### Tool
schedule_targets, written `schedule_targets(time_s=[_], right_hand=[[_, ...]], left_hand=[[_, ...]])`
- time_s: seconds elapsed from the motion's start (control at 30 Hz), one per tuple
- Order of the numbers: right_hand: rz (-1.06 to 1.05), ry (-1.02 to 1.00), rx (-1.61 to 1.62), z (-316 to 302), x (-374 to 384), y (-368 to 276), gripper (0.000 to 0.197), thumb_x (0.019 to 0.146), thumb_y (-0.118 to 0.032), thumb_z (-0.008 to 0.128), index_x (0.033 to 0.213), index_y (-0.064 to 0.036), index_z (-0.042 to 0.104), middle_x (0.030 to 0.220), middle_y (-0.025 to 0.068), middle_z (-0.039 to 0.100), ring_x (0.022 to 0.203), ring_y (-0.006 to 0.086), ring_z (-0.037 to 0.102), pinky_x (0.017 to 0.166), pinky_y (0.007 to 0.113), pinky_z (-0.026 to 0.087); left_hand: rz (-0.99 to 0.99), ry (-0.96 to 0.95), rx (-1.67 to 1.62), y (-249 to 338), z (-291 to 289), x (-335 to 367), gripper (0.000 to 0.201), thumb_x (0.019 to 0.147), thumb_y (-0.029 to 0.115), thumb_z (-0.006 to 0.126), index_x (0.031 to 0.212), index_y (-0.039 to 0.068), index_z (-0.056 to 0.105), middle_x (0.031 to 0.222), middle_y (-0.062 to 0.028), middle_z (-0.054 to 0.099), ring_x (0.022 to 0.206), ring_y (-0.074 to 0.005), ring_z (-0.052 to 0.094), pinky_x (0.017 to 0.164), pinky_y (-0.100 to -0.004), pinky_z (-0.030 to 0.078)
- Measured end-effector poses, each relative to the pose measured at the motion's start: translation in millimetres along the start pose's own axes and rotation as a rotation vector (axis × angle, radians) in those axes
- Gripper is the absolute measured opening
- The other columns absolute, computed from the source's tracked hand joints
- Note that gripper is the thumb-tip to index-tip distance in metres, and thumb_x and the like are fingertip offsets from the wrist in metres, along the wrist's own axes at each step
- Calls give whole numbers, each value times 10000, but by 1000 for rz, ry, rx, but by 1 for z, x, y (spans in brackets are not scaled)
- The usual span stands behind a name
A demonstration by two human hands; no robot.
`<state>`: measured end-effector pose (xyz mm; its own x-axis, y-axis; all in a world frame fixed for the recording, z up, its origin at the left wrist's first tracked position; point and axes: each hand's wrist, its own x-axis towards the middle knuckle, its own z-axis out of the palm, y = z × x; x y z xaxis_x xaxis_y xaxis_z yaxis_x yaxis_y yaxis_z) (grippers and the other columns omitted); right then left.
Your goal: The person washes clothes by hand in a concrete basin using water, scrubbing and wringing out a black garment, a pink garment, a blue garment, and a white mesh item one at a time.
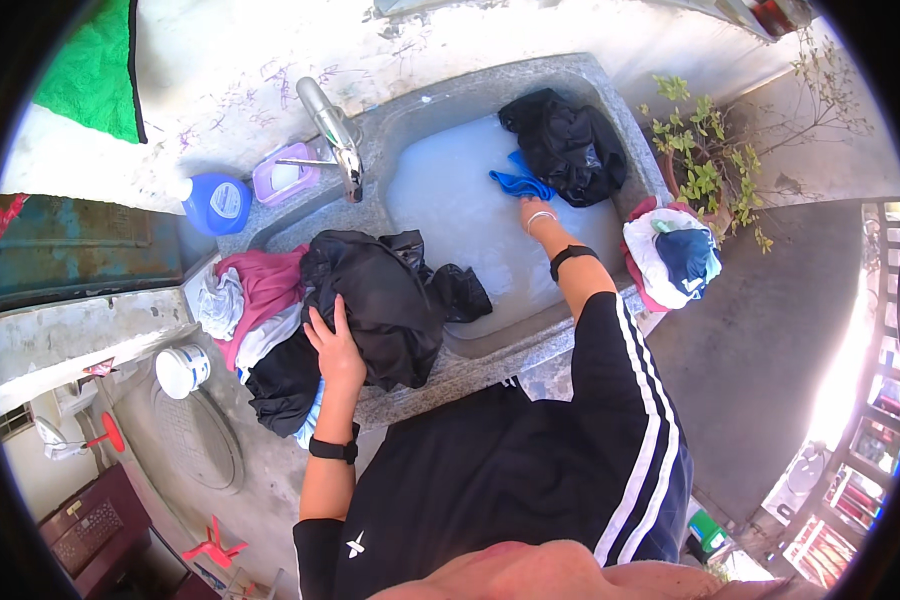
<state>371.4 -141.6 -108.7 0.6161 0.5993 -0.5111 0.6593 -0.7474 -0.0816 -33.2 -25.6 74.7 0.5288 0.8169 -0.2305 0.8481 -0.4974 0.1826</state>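
Observation:
A grey stone sink (610, 95) holds cloudy, bluish water (450, 200). My left hand (338, 350) lies against a black garment (380, 300) heaped over the sink's left side, its fingers spread on the fabric. One end of that garment trails into the water. In the basin my right hand (537, 214) grips the edge of a blue cloth (522, 184); the fingertips are partly hidden. A second black garment (568, 150) lies bunched in the water beside the blue cloth, against the far right wall.
A chrome tap (332, 130), a purple soap dish (282, 178) and a blue bottle (218, 203) stand at the back left. Pink clothes (260, 295) pile at the left. White and blue clothes (675, 255) hang over the right rim, near a potted plant (715, 150).

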Motion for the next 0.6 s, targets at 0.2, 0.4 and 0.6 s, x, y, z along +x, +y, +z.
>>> schedule_targets(time_s=[0.2, 0.4, 0.6], right_hand=[[-118, -217, 46, 34, 22, -13, 371, 771, -112, 511, 1134, -34, 502, 1131, 231, 517, 1038, 371, 512, 852, 422, 436], [-332, -230, -73, 37, 30, -33, 311, 789, -256, 495, 928, -15, 632, 1009, 235, 577, 1015, 337, 533, 825, 395, 442], [180, -642, 982, -11, -46, -139, 722, 761, -614, 448, 1239, -73, 447, 1255, 199, 438, 1166, 367, 383, 876, 569, 311]], left_hand=[[3, 2, -11, 1, 0, 0, 862, 628, -132, 510, 1355, 233, 225, 1365, -250, 148, 1208, -508, 213, 874, -422, 416], [-3, 7, -8, 0, -1, -1, 855, 630, -133, 507, 1354, 227, 227, 1364, -251, 147, 1208, -510, 211, 876, -427, 413], [34, 14, -83, -9, 7, 2, 863, 618, -120, 522, 1353, 223, 227, 1365, -260, 133, 1221, -507, 187, 911, -433, 379]])
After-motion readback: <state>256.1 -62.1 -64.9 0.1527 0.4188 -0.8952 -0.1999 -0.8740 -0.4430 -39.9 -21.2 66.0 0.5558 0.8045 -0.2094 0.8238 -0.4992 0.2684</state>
